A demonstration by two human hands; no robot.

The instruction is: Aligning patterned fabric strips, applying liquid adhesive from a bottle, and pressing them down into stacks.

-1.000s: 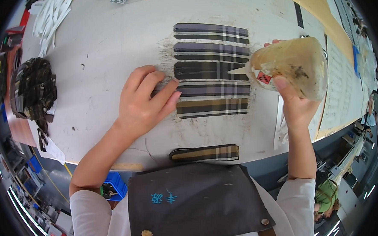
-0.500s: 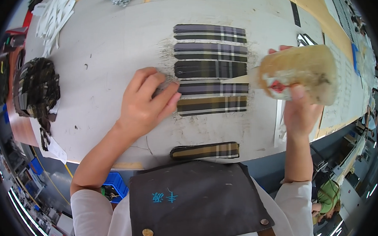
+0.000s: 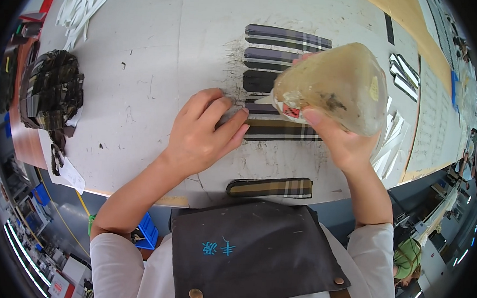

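Cloudy yellow, the bottle (image 3: 334,81) sits clasped in your right hand (image 3: 346,146), most fingers hidden behind it; its body covers the middle plaid strips' (image 3: 277,130) right ends, its nozzle (image 3: 263,100) over one. Your left hand (image 3: 202,133), half curled, partly hides something grey (image 3: 229,116); whether it grips that, I cannot tell.

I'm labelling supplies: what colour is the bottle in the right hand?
The bottle: translucent yellowish beige, head view.

Bottle (image 3: 341,84) looks plastic, smooth, semi-glossy | plaid strips (image 3: 260,81) are cloth, matt | tabletop (image 3: 143,106) is matt, smudged | cloth bundle (image 3: 52,93) is rough, matt | apron (image 3: 260,258) looks leather-like, smooth, matt | apron studs (image 3: 196,294) show metallic gloss | crate (image 3: 148,232) looks plastic, smooth
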